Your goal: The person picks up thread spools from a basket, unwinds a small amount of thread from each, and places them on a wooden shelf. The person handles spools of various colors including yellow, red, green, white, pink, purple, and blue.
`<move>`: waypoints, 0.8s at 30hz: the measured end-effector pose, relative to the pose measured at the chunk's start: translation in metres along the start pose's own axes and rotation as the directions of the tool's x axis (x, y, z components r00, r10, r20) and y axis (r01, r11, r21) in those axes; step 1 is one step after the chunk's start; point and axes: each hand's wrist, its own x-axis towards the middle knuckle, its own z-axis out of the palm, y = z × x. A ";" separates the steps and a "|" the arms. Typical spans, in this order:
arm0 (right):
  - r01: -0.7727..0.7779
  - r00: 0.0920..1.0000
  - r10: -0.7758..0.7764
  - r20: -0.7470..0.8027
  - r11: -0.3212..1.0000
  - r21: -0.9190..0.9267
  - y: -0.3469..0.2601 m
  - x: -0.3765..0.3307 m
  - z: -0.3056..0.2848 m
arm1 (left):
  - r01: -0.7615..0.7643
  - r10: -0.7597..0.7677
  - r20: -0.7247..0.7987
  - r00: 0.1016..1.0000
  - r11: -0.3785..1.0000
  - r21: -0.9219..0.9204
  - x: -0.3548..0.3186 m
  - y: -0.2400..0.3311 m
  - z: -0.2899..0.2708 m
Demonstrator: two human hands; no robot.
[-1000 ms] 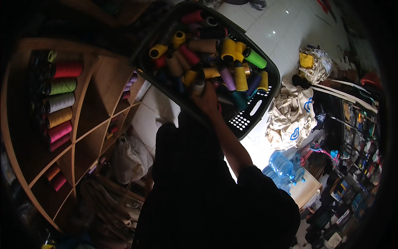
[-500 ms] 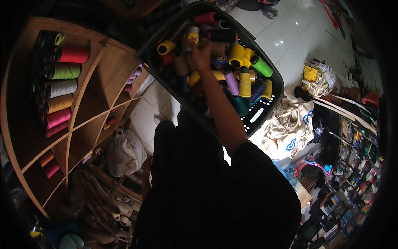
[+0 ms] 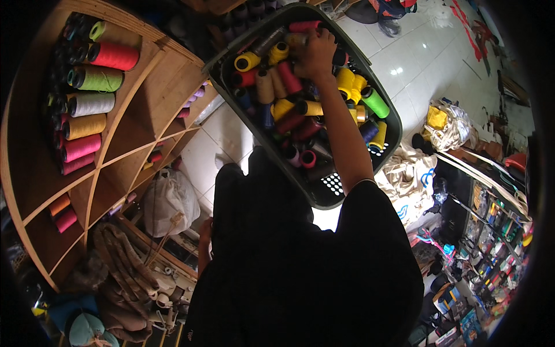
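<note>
A dark green plastic basket (image 3: 395,124) full of thread spools stands ahead of me. My right hand (image 3: 317,56) reaches into its far part, fingers curled down among the spools; what they grip is hidden beneath them. A red spool (image 3: 289,78) and a tan spool (image 3: 265,87) lie left of the hand, with yellow spools (image 3: 346,82) to its right. A pink spool (image 3: 304,26) is just beyond it, and a bright green spool (image 3: 376,103) rests along the right wall. My left hand (image 3: 204,232) hangs low at my left side, its fingers mostly hidden.
Left of me, a wooden shelf unit (image 3: 130,87) holds stacked spools, among them a red one (image 3: 115,54). A white plastic bag (image 3: 171,202) sits by its foot. Cream cloth bags (image 3: 407,176) lie right of the basket on the tiled floor (image 3: 430,63). Cluttered racks (image 3: 491,254) stand farther right.
My right hand has moved to the right within the basket's far part. Spools have shifted: the purple and pale yellow ones near my forearm no longer show, and red and dark ones do.
</note>
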 end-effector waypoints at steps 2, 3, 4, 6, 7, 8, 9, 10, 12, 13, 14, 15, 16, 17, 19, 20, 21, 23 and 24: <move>0.109 0.988 -0.115 -0.102 0.992 -0.067 -0.020 -0.004 -0.014 | -0.011 0.011 -0.050 0.999 1.000 0.015 -0.006 0.006 0.001; 0.111 0.992 -0.111 -0.058 0.994 0.010 -0.023 -0.010 -0.015 | -0.025 0.024 -0.009 1.000 0.999 -0.036 -0.012 0.016 0.001; 0.110 0.994 -0.110 -0.013 0.990 0.084 -0.025 -0.016 -0.015 | -0.037 0.040 0.032 0.999 0.995 -0.088 -0.018 0.026 -0.002; 0.030 0.971 -0.078 0.226 0.977 0.209 -0.027 -0.037 -0.012 | -0.090 0.094 0.035 0.995 0.991 -0.103 -0.021 0.025 -0.005; -0.051 0.910 -0.054 0.410 0.970 0.239 -0.026 -0.054 -0.008 | -0.134 0.134 0.004 0.991 0.989 -0.062 -0.017 0.014 -0.005; -0.132 0.815 -0.037 0.578 0.960 0.247 -0.024 -0.064 -0.004 | -0.178 0.177 -0.021 0.984 0.984 -0.023 -0.008 0.001 -0.002; -0.139 0.791 -0.013 0.612 0.970 0.199 -0.024 -0.070 0.001 | -0.222 0.223 -0.004 0.975 0.972 -0.079 -0.003 -0.010 0.001; -0.144 0.765 0.013 0.643 0.978 0.152 -0.028 -0.076 0.008 | -0.265 0.268 0.008 0.963 0.955 -0.134 0.003 -0.021 0.003; -0.134 0.725 0.018 0.689 0.984 0.116 -0.035 -0.081 0.018 | -0.245 0.247 0.005 0.969 0.964 -0.098 0.016 -0.034 -0.001; -0.117 0.709 -0.007 0.705 0.985 0.128 -0.037 -0.079 0.025 | -0.179 0.179 -0.015 0.984 0.984 -0.011 0.023 -0.038 -0.007; -0.101 0.695 -0.031 0.718 0.985 0.141 -0.039 -0.077 0.035 | -0.112 0.116 -0.042 0.992 0.991 0.075 0.030 -0.037 -0.015; -0.073 0.697 -0.022 0.717 0.992 0.102 -0.039 -0.074 0.045 | -0.112 0.113 -0.003 0.994 0.984 0.139 0.025 -0.020 -0.016; -0.040 0.700 -0.013 0.714 0.998 0.057 -0.038 -0.070 0.055 | -0.117 0.111 0.041 0.993 0.973 0.197 0.007 0.018 -0.012; -0.015 0.695 -0.002 0.719 1.000 0.017 -0.038 -0.069 0.059 | -0.074 0.068 0.036 0.997 0.982 0.172 -0.009 0.042 -0.010; -0.029 0.682 0.019 0.731 1.000 0.000 -0.048 -0.060 0.044 | 0.052 -0.051 -0.016 0.999 0.999 0.018 -0.035 0.076 -0.007; -0.031 0.678 0.024 0.735 1.000 -0.005 -0.052 -0.056 0.037 | 0.121 -0.128 -0.052 0.990 0.986 -0.115 -0.038 0.080 -0.006; -0.029 0.736 0.006 0.677 0.999 0.023 -0.053 -0.060 0.034 | 0.088 -0.091 -0.035 0.995 0.994 -0.068 -0.032 0.068 -0.017; -0.016 0.835 -0.028 0.549 0.997 0.076 -0.046 -0.075 0.027 | 0.087 -0.091 -0.038 0.995 0.992 -0.087 -0.028 0.063 -0.019; -0.027 0.856 -0.051 0.515 0.989 0.143 -0.041 -0.081 0.027 | 0.089 -0.093 -0.037 0.995 0.991 -0.095 -0.032 0.069 -0.016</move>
